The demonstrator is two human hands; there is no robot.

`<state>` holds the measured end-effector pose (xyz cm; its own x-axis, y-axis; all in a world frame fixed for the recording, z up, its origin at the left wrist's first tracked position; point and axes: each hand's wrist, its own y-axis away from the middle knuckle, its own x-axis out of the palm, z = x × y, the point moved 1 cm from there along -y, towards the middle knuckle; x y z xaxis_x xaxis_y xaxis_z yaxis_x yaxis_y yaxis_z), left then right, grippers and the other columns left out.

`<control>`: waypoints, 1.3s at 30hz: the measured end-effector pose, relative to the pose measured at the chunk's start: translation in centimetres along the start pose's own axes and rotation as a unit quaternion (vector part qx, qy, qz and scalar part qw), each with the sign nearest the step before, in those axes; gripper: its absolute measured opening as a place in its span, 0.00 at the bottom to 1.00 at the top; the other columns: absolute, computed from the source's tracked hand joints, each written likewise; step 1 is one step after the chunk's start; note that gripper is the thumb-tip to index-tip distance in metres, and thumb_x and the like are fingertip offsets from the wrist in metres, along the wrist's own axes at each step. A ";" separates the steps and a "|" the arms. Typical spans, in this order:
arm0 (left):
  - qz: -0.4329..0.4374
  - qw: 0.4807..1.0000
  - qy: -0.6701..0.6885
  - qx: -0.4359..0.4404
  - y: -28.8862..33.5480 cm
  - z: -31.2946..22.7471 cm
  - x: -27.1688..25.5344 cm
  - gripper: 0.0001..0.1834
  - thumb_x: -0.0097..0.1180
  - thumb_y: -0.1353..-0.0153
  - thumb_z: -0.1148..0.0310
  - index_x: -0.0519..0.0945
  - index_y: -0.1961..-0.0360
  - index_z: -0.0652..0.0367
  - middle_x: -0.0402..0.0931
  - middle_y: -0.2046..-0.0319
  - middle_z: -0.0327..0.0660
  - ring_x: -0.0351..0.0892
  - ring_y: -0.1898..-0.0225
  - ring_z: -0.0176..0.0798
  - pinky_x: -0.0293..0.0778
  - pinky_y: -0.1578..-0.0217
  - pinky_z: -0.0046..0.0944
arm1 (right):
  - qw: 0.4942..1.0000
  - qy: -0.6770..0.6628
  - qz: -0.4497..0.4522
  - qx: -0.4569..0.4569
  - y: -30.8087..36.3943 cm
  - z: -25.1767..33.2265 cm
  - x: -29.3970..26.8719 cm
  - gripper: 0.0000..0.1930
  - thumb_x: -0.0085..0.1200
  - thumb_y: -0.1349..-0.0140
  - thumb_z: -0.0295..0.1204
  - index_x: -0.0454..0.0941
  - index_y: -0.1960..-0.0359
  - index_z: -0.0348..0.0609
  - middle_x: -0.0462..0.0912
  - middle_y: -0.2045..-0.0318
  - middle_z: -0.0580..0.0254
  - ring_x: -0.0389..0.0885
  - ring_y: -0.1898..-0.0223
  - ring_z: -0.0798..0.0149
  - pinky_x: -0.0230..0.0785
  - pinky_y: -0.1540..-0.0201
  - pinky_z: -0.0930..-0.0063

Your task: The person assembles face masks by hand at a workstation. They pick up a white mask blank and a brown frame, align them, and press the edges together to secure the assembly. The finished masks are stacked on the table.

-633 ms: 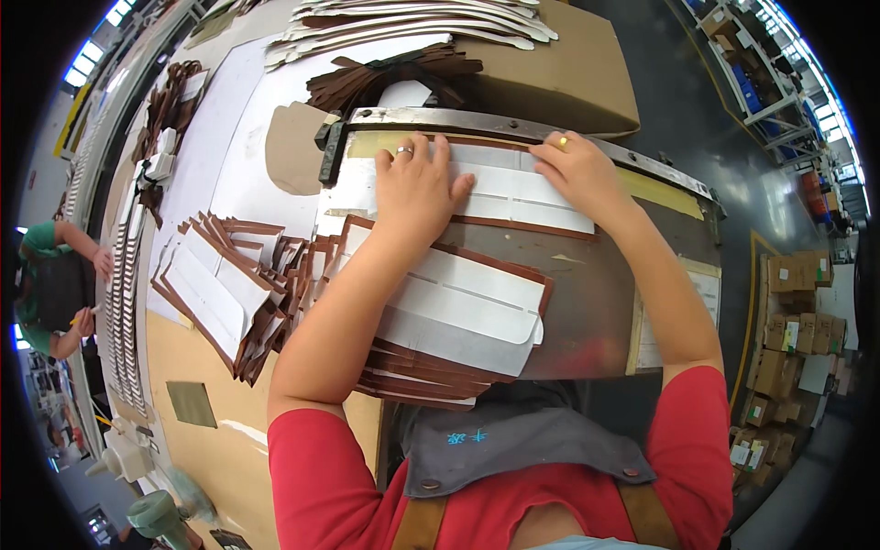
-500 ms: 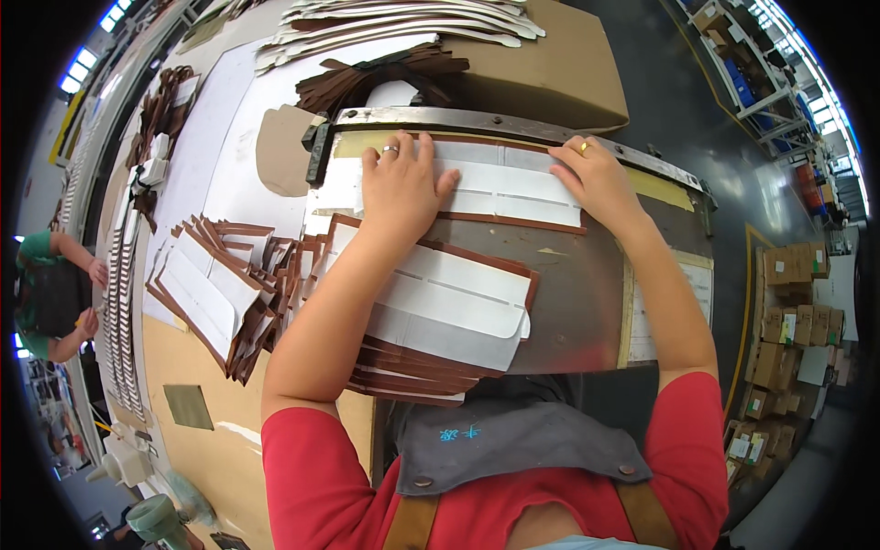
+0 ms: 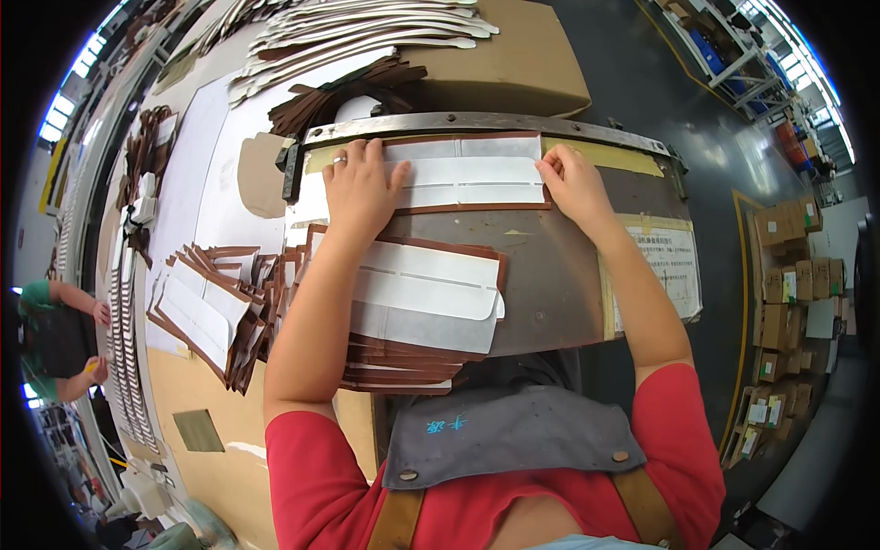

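A long white panel with brown edging lies flat on the dark work plate, against a raised metal bar at the far side. On the panel's left part rests my left hand, fingers stretched out and thumb apart. My right hand pinches the panel's right edge between thumb and fingers. Nearer me, below the panel, sits a fanned stack of similar brown-edged white panels, partly covered by my left forearm. Another loose pile of them lies to the left.
Brown strips and long pale strips lie at the back beside a cardboard box. A printed sheet is taped on the plate's right. At the far left, another person's hands are near a row of striped pieces.
My right hand has shifted from the panel's upper right corner to its right edge. The panel now sits straighter along the bar. My left hand stays on its left part. The view has shifted slightly.
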<state>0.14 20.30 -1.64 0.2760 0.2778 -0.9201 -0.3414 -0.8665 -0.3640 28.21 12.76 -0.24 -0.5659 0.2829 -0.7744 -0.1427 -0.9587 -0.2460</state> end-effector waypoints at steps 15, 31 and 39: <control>-0.085 0.981 0.175 0.019 -0.8 -0.4 -1.0 0.16 0.45 0.36 0.59 0.72 0.56 0.60 0.71 0.55 0.50 0.73 0.57 0.55 0.66 0.57 0.50 | 0.953 0.221 -0.195 0.071 12.5 -2.1 -13.1 0.09 0.56 0.41 0.31 0.73 0.64 0.40 0.77 0.69 0.62 0.72 0.68 0.68 0.66 0.60 0.71; -0.186 0.944 0.271 0.018 -1.1 0.3 -3.3 0.13 0.47 0.37 0.64 0.72 0.54 0.56 0.70 0.53 0.48 0.69 0.52 0.51 0.60 0.53 0.49 | 0.980 -0.181 0.076 0.043 0.8 6.2 -1.4 0.08 0.51 0.40 0.22 0.72 0.59 0.37 0.73 0.73 0.72 0.70 0.72 0.79 0.63 0.67 0.85; 0.003 0.989 0.096 0.114 1.1 -1.4 -1.6 0.16 0.49 0.39 0.65 0.73 0.49 0.51 0.69 0.46 0.42 0.65 0.44 0.51 0.57 0.43 0.51 | 0.995 -0.095 0.014 0.031 -3.9 0.8 1.5 0.09 0.51 0.42 0.24 0.71 0.59 0.38 0.74 0.73 0.65 0.72 0.73 0.71 0.66 0.66 0.77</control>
<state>0.54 18.28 -0.33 0.4316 0.1696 -0.8860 -0.5315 -0.7458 -0.4016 27.32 16.93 0.04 -0.7133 0.2522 -0.6539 -0.1725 -0.9675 -0.1850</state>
